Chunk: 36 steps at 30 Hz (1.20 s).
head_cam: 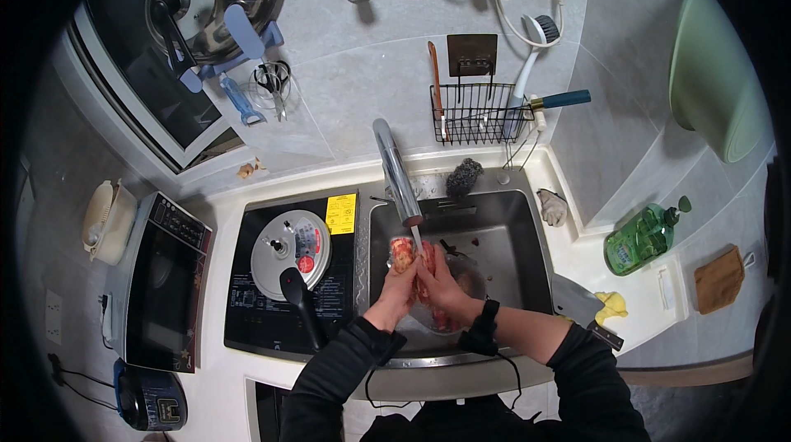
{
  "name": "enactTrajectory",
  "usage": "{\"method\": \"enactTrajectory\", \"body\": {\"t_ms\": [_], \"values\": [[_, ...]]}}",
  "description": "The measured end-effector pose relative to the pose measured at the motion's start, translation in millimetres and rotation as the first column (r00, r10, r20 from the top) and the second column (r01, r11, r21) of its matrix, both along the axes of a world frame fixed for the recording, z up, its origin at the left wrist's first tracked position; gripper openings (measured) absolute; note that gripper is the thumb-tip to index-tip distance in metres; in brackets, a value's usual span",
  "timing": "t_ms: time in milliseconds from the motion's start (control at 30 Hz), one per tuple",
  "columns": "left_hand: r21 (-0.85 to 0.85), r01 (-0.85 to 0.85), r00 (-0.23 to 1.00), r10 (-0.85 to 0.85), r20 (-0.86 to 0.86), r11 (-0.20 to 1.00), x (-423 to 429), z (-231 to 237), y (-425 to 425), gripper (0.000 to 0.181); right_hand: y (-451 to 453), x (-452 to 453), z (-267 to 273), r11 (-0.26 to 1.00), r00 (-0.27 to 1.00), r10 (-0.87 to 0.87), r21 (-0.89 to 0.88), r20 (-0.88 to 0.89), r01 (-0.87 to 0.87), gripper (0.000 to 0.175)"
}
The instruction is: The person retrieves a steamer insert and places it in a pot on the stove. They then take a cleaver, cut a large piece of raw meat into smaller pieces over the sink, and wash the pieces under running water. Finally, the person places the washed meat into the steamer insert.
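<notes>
Over the sink (pixel 519 238), my left hand (pixel 397 290) grips a raw, red-and-pale piece of meat (pixel 403 253), possibly with bone. My right hand (pixel 446 286) presses close beside it, its fingers around more red meat (pixel 427 250). Whether this is one split piece or two, I cannot tell. A thin stream of water from the chrome faucet (pixel 398 176) falls between my hands. Below them sits a clear bowl (pixel 474 275) with more red meat (pixel 442 319) in it, partly hidden by my right wrist.
Left of the sink, a pressure cooker (pixel 272 269) stands on a black cooktop (pixel 247 331). A steel-wool scrubber (pixel 463 177) lies behind the basin. To the right are a cleaver (pixel 575 300), a yellow cloth (pixel 612 305) and a green soap bottle (pixel 639 241). A wire basket (pixel 479 124) hangs above.
</notes>
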State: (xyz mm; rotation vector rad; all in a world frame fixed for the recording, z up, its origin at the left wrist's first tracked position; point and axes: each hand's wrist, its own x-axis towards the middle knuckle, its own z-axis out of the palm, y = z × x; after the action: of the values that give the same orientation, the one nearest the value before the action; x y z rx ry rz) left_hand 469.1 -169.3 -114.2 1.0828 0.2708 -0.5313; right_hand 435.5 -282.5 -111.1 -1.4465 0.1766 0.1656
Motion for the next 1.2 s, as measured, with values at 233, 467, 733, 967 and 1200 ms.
{"method": "enactTrajectory", "body": {"t_ms": [233,467,733,967,1200], "values": [[0.137,0.002,0.992,-0.02,0.125,0.991,-14.2,-4.1,-5.5,0.041,-4.3,17.4,-11.2,0.99,0.999,-0.024,0.139,0.029,0.02,0.042],[0.204,0.054,0.98,-0.091,0.177,0.978,-21.0,10.1,-12.2,0.055,-11.9,14.2,-7.7,0.881,0.985,0.153,0.463,-0.084,-0.097,0.054],[0.289,0.104,0.881,-0.224,0.418,0.952,-25.0,-15.0,-22.2,0.086,-12.4,24.5,-19.9,0.834,0.975,0.12,0.551,-0.187,0.003,0.054],[0.043,0.121,0.947,-0.128,0.295,0.992,-26.6,12.6,-11.5,0.062,-20.0,18.9,-16.5,0.723,0.95,0.204,0.69,-0.238,0.018,0.034],[0.101,-0.09,0.991,0.099,-0.09,0.991,-9.9,4.6,-11.1,0.046,-10.0,3.1,6.4,0.818,0.933,0.313,0.549,-0.177,-0.17,0.028]]}}
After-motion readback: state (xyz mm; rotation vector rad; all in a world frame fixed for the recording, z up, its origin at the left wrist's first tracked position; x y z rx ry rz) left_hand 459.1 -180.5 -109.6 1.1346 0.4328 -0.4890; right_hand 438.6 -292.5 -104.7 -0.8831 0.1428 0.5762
